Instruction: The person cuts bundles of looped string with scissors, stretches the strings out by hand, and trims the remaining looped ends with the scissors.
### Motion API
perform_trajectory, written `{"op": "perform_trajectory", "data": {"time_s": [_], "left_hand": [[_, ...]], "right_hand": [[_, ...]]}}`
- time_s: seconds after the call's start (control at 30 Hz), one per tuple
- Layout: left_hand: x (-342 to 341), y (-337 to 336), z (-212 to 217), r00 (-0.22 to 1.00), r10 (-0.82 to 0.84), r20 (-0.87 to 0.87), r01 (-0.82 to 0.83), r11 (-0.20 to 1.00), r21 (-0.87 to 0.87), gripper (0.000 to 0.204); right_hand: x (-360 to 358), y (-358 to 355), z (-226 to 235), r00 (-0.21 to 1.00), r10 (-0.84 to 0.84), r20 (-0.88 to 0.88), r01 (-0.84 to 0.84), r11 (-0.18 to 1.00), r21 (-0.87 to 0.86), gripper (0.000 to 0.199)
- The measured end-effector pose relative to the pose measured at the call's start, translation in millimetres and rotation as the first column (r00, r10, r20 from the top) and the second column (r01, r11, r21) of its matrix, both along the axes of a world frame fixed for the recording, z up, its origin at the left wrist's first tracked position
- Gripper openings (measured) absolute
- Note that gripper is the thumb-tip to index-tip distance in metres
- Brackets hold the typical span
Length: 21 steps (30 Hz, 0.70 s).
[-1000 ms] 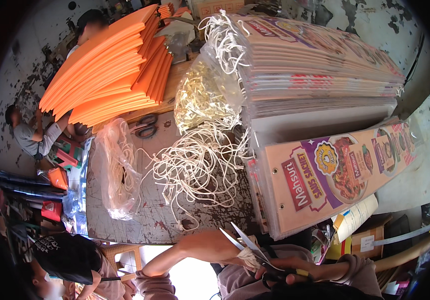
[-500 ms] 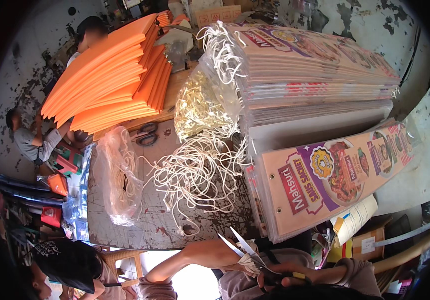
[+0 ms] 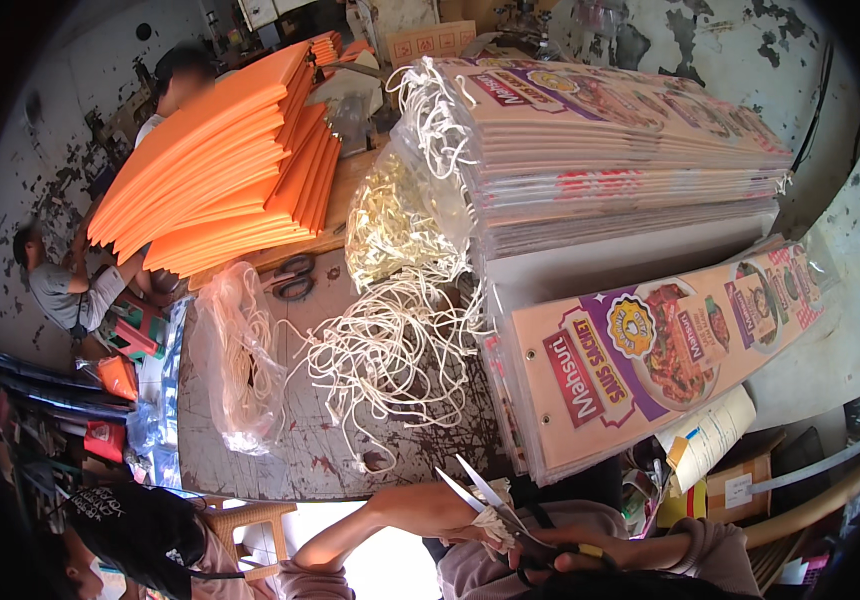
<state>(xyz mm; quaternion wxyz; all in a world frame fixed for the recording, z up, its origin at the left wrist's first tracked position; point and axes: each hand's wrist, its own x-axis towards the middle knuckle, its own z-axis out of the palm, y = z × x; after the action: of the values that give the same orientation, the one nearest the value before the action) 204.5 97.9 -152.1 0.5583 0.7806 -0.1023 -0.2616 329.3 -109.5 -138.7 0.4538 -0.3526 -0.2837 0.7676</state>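
At the table's near edge, my right hand [image 3: 600, 553] is closed round the dark handles of a pair of scissors [image 3: 495, 500]. The blades are spread and point up and left. My left hand [image 3: 420, 510] is closed on a bunch of white cord [image 3: 495, 528], right beside the blades; its fingertips are partly hidden. Beyond my hands lies a loose tangle of white cords [image 3: 390, 350]. To its left is a clear plastic bag [image 3: 240, 350] with pale cord inside. A stack of printed cardboard signs [image 3: 650, 350] with eyelets lies on the right.
A bag of gold-coloured pieces [image 3: 400, 225] stands behind the tangle. Another pair of scissors [image 3: 293, 278] lies near folded orange stacks [image 3: 220, 160]. More signs with white cords [image 3: 630, 110] are piled at the far right. Other people [image 3: 140, 530] sit at the left.
The view has shifted slightly. Both hands and the spread scissors keep nearly the same pose, and the cords on the table lie as before.
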Motion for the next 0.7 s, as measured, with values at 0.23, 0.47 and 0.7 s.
{"op": "perform_trajectory", "data": {"time_s": [0.23, 0.47, 0.7], "left_hand": [[-7.1, 16.5, 5.8, 0.930, 0.008, 0.369, -0.025, 0.999, 0.042, 0.029], [-8.5, 3.0, 4.8, 0.994, 0.034, 0.101, -0.029, 0.998, -0.052, 0.029], [-20.6, 5.0, -11.2, 0.907, 0.117, 0.404, -0.088, 0.992, -0.092, 0.025]], "right_hand": [[7.1, 6.3, -2.0, 0.969, 0.111, 0.220, -0.132, 0.988, 0.083, 0.049], [0.0, 10.6, -5.2, 0.994, 0.014, 0.110, -0.026, 0.993, 0.112, 0.049], [6.1, 13.3, -1.4, 0.950, 0.039, 0.310, -0.093, 0.982, 0.163, 0.041]]}}
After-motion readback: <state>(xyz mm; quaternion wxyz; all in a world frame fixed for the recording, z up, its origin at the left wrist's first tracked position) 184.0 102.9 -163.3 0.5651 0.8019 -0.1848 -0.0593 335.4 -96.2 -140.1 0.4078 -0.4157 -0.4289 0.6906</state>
